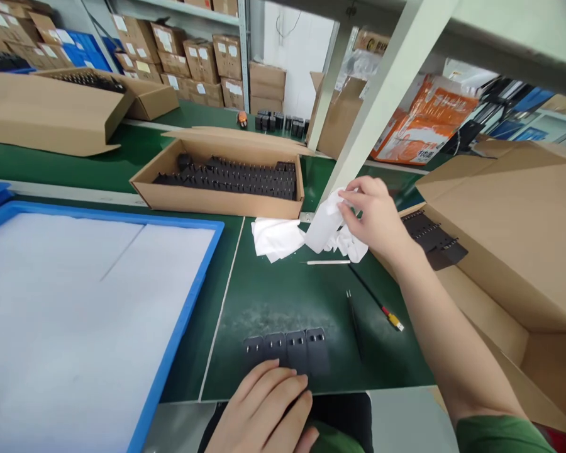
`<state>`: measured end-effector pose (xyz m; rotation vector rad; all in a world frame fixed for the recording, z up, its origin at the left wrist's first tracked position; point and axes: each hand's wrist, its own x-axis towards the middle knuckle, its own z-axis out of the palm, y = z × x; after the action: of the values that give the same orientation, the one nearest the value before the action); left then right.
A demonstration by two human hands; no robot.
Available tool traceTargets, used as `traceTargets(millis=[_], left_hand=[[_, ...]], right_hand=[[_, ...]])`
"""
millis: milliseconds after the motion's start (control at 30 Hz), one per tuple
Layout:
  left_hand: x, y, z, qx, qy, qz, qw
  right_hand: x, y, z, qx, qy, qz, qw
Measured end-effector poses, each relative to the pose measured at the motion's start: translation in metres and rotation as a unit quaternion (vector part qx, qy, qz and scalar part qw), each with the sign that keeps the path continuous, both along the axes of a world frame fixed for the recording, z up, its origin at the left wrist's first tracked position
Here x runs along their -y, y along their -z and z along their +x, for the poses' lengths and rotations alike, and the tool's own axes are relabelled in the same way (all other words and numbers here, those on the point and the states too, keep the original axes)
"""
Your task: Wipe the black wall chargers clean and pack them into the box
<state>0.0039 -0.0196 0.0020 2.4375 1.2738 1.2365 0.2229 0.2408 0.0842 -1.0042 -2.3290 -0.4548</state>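
My right hand (pixel 365 211) pinches a white cloth or tissue (pixel 325 223) above the far part of the green mat, beside a pale post. My left hand (pixel 268 409) is at the near edge with fingers extended, close to a row of several flat black pieces (pixel 306 349) with small metal pins. Whether its fingertips touch the pieces cannot be made out. More white tissue (pixel 276 238) lies left of the held one, and a crumpled one lies beneath it. A thin white stick (pixel 329 262), black tweezers (pixel 355 324) and a black cable (pixel 370 292) with a yellow plug lie on the mat.
A blue-rimmed tray (pixel 182 327) with a white surface fills the left. An open carton (pixel 217 204) of black pieces stands behind the mat. A large open carton (pixel 504 251) is at the right. The pale post (pixel 372 94) rises near my right hand. Shelved boxes stand behind.
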Motion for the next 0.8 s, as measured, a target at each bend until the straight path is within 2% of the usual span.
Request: traceTargets(millis=[167, 333, 533, 800], left_hand=[[-0.002, -0.004, 0.0, -0.034, 0.04, -0.003, 0.999], [-0.007, -0.005, 0.0, -0.04, 0.054, -0.027, 0.997], [-0.007, -0.005, 0.004, -0.05, 0.069, -0.037, 0.996], [-0.007, -0.009, 0.003, -0.089, 0.083, -0.043, 0.992]], right_hand=[[-0.003, -0.003, 0.002, 0.032, 0.024, -0.032, 0.999], [0.003, -0.007, -0.001, 0.057, 0.039, -0.037, 0.997], [0.014, -0.015, -0.011, 0.081, 0.112, -0.092, 0.986], [0.018, -0.012, -0.011, 0.081, 0.113, -0.082, 0.987]])
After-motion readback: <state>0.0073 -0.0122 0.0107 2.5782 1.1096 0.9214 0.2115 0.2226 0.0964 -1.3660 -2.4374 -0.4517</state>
